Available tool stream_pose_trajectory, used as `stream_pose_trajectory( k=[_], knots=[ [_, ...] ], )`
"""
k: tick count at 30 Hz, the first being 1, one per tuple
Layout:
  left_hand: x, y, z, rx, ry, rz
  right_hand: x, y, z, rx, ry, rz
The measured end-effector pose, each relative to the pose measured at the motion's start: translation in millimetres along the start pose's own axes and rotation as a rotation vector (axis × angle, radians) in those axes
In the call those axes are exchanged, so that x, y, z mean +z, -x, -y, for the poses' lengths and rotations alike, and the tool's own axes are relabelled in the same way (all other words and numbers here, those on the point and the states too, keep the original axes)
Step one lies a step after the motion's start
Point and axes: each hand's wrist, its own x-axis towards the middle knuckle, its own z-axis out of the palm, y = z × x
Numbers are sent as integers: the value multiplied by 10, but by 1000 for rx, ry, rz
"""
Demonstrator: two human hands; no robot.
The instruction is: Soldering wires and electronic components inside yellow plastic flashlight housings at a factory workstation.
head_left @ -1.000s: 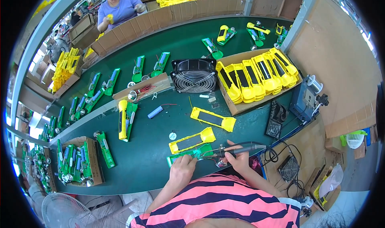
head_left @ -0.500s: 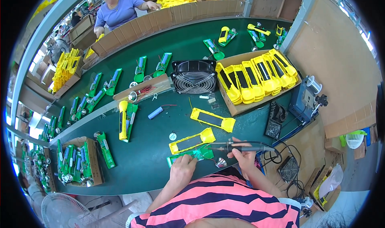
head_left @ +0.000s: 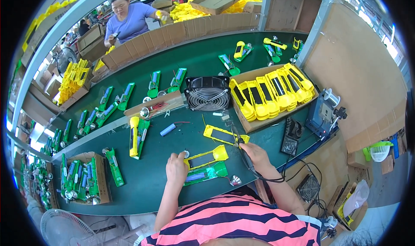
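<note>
My right hand [head_left: 256,156] grips a soldering iron [head_left: 245,153] that points away from me, over the far yellow shell with a dark panel [head_left: 220,134]. My left hand [head_left: 176,170] is closed, its fingertips beside a small white disc [head_left: 186,153]; whether they hold anything is hidden. Just right of it lies the nearer yellow shell [head_left: 219,152], also with a dark panel. Along its near side sits a green housing [head_left: 220,170] with a blue battery [head_left: 195,177] in it. A silvery reflector [head_left: 235,180] lies at the housing's right end.
A black fan [head_left: 207,94] stands behind, beside a carton of yellow shells [head_left: 248,125]. At right are a blue soldering station [head_left: 319,116] and a black stand [head_left: 289,135]. Left are a box of green assemblies [head_left: 103,185] and a loose battery [head_left: 167,129]. Across the bench sits a co-worker [head_left: 129,23].
My left hand has moved left off the green housing, uncovering the battery. My right hand has lifted the soldering iron away, swinging it from pointing left to pointing away from me.
</note>
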Motion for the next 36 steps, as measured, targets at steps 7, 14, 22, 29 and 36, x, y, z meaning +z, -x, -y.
stream_pose_trajectory(
  k=[7,14,22,29,36],
  knots=[
    [67,632,112,162,269,-306,-52,156,68,8,-79,27],
    [-60,457,168,328,415,51,-122,169,123,-6,-84,18],
    [-482,-2087,630,232,210,-309,-159,181,139,40,-17,178],
    [658,-3575,1069,-245,-19,-23,-111,216,103,96,57,280],
    [630,-3519,767,1299,-581,41,-165,242,79,101,61,310]
  ],
)
